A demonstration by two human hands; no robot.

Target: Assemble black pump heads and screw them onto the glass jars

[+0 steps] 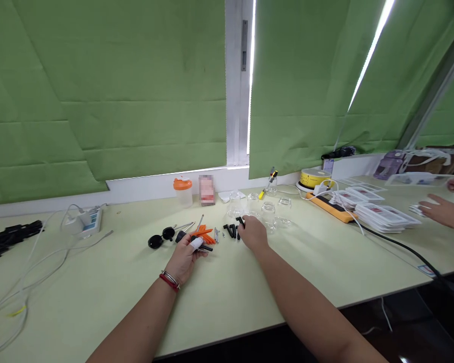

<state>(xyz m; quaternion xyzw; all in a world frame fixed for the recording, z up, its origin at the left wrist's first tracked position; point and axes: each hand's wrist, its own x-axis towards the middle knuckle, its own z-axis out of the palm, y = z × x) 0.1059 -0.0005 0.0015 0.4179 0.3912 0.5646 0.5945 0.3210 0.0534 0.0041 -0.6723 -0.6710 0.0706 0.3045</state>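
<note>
A: Left hand?

B: My left hand [185,258] is low over the near-middle of the table [219,302], fingers and thumb pinching a dark rod [207,247]. White wrap [196,244] on the thumb. An orange strip [203,232] crosses just above; can't tell if I grip it too.

A: Right?

B: Right hand [254,233], palm down, fingertips closed on a small black part [240,221]. More black pieces [230,231] lie just left of it.

A: Between the hands?

B: Orange pieces [209,239] in a pile, thin metal pins [216,235] to their right. Left of my left hand, two black discs [155,242], near some metal tools [189,226].

A: Far side?

B: Orange-lidded cup [183,192], then a pinkish box [207,190] to its right. Clear glasses [268,214] beyond and right of my right hand. Yellow tape roll [314,178] farther right, an orange power strip [332,207] nearer.

A: Right end?

B: Stacked white cards [386,217]. A co-worker's hand [442,209] is open beside them, well apart from mine.
</note>
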